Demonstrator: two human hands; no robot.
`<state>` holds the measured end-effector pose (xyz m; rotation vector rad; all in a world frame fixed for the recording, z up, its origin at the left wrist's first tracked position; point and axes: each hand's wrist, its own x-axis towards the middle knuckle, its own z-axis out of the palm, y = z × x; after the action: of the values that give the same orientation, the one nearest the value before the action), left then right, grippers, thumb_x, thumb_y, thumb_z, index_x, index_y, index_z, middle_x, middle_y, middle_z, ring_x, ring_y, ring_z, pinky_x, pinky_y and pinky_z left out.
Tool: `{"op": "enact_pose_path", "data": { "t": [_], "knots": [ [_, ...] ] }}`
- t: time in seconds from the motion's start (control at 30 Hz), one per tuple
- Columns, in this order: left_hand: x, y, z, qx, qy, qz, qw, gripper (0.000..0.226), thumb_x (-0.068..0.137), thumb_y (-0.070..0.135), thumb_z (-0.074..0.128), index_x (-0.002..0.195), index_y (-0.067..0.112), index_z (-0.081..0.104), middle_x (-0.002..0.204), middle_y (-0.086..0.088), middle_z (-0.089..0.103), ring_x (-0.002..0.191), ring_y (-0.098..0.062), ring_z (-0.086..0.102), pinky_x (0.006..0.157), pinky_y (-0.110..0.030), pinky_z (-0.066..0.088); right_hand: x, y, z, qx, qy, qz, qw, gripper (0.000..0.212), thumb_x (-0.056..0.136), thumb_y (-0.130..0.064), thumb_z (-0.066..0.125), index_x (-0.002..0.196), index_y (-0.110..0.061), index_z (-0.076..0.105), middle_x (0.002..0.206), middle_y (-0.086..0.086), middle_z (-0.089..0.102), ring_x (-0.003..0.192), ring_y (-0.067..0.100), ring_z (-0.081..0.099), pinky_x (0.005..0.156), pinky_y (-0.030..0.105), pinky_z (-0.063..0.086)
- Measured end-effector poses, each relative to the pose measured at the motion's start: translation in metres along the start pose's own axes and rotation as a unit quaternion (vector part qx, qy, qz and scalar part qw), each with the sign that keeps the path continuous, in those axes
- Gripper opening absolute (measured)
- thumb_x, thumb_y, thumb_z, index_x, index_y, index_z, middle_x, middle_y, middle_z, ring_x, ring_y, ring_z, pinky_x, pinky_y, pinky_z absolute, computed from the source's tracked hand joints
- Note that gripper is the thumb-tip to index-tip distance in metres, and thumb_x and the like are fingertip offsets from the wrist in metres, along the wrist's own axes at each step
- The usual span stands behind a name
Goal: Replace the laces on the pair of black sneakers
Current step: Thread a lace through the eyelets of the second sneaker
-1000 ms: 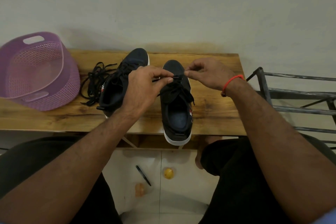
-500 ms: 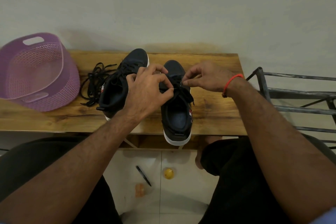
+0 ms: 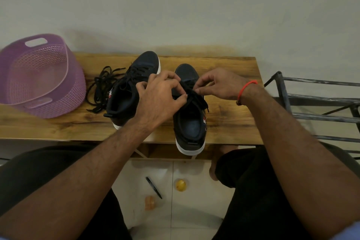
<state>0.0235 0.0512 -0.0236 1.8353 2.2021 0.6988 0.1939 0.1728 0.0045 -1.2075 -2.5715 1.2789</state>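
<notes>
Two black sneakers with white soles stand side by side on a wooden bench (image 3: pixel 229 122). The left sneaker (image 3: pixel 128 91) is laced and partly hidden behind my left hand. The right sneaker (image 3: pixel 190 122) has its heel over the bench's front edge. My left hand (image 3: pixel 159 97) pinches the black lace (image 3: pixel 196 97) over the right sneaker's tongue. My right hand (image 3: pixel 220 84), with a red thread at the wrist, pinches the same lace from the other side. A loose pile of black laces (image 3: pixel 101 87) lies left of the sneakers.
A purple plastic basket (image 3: pixel 37 76) sits tilted at the bench's left end. A dark metal rack (image 3: pixel 319 103) stands to the right. On the floor tiles below lie a black pen (image 3: pixel 153 187), a yellow ball (image 3: pixel 180 185) and a small orange object (image 3: pixel 150 201).
My left hand has moved toward me from the toe end to the tongue, and both hands have come closer together on the right sneaker's lace.
</notes>
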Motion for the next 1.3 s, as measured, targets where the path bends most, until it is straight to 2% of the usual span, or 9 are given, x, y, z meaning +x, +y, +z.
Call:
{"op": "enact_pose_path", "data": {
  "t": [0.3,0.53,0.67,0.77,0.9,1.0,1.07,1.13,1.3],
  "knots": [
    [-0.004,0.002,0.006,-0.026,0.018,-0.009,0.999,0.012,0.088,0.043,0.073,0.097,0.036,0.073,0.126,0.017,0.054,0.123,-0.01,0.043,0.097,-0.041,0.025,0.004,0.001,0.005,0.003,-0.001,-0.023,1.0,0.009,0.089,-0.026,0.073,0.097,-0.025,0.076,0.102,-0.007,0.072,0.1,0.008,0.064,0.097,0.038,0.054],
    [0.005,-0.004,-0.005,-0.018,-0.027,-0.023,0.999,0.015,0.086,0.053,0.071,0.094,0.039,0.073,0.129,0.016,0.054,0.127,-0.014,0.039,0.096,-0.043,0.024,0.006,0.004,0.005,-0.042,0.02,-0.02,0.999,0.005,0.093,-0.024,0.069,0.09,-0.029,0.07,0.098,-0.013,0.067,0.1,0.009,0.061,0.09,0.033,0.051],
    [0.012,-0.014,-0.012,-0.001,-0.02,-0.029,0.999,0.026,0.094,0.057,0.058,0.089,0.036,0.074,0.126,0.016,0.058,0.127,-0.015,0.041,0.098,-0.046,0.026,0.001,0.006,-0.003,-0.059,0.043,0.0,0.997,0.004,0.093,-0.023,0.068,0.091,-0.026,0.069,0.098,-0.013,0.063,0.101,0.011,0.059,0.083,0.028,0.041],
    [0.012,-0.017,-0.012,0.0,0.008,-0.042,0.999,0.023,0.102,0.047,0.05,0.105,0.034,0.069,0.126,0.012,0.059,0.126,-0.017,0.044,0.094,-0.04,0.02,-0.003,0.008,-0.007,-0.08,0.059,0.018,0.995,0.001,0.094,-0.022,0.067,0.093,-0.022,0.067,0.104,-0.007,0.062,0.1,0.011,0.055,0.083,0.028,0.038],
    [0.008,-0.017,-0.005,-0.002,-0.002,-0.029,1.0,0.027,0.106,0.036,0.046,0.127,0.036,0.063,0.14,0.008,0.05,0.13,-0.019,0.04,0.096,-0.039,0.021,-0.003,0.01,-0.008,-0.097,0.07,0.05,0.992,0.003,0.094,-0.021,0.067,0.092,-0.023,0.065,0.107,-0.002,0.063,0.102,0.015,0.055,0.083,0.029,0.039],
    [0.006,-0.016,0.003,-0.002,-0.029,-0.012,1.0,0.034,0.106,0.035,0.044,0.136,0.041,0.057,0.153,0.007,0.039,0.137,-0.023,0.032,0.104,-0.045,0.024,0.0,0.013,-0.007,-0.121,0.088,0.079,0.986,0.015,0.095,-0.023,0.066,0.084,-0.031,0.06,0.103,-0.006,0.062,0.104,0.017,0.057,0.092,0.038,0.047],
    [0.005,-0.014,0.008,0.0,-0.048,-0.008,0.999,0.038,0.106,0.036,0.043,0.142,0.045,0.053,0.16,0.005,0.031,0.14,-0.026,0.027,0.109,-0.051,0.025,0.0,0.013,-0.006,-0.142,0.103,0.088,0.981,0.022,0.095,-0.026,0.066,0.078,-0.036,0.056,0.102,-0.01,0.059,0.107,0.017,0.056,0.099,0.047,0.047],
    [0.005,-0.014,0.011,-0.009,-0.054,-0.002,0.998,0.041,0.106,0.035,0.043,0.145,0.047,0.049,0.163,0.004,0.025,0.141,-0.029,0.024,0.112,-0.056,0.026,0.0,0.011,-0.005,-0.153,0.109,0.081,0.979,0.021,0.095,-0.029,0.065,0.079,-0.038,0.055,0.105,-0.011,0.057,0.11,0.017,0.055,0.1,0.05,0.046],
    [0.009,-0.012,0.01,0.001,-0.074,0.015,0.997,0.04,0.106,0.036,0.043,0.143,0.049,0.05,0.165,0.004,0.02,0.142,-0.031,0.021,0.112,-0.057,0.024,-0.01,-0.005,-0.003,-0.151,0.029,0.022,0.988,0.017,0.097,-0.043,0.058,0.086,-0.031,0.061,0.109,-0.005,0.062,0.105,0.015,0.055,0.073,0.027,0.038]
  ]
}}
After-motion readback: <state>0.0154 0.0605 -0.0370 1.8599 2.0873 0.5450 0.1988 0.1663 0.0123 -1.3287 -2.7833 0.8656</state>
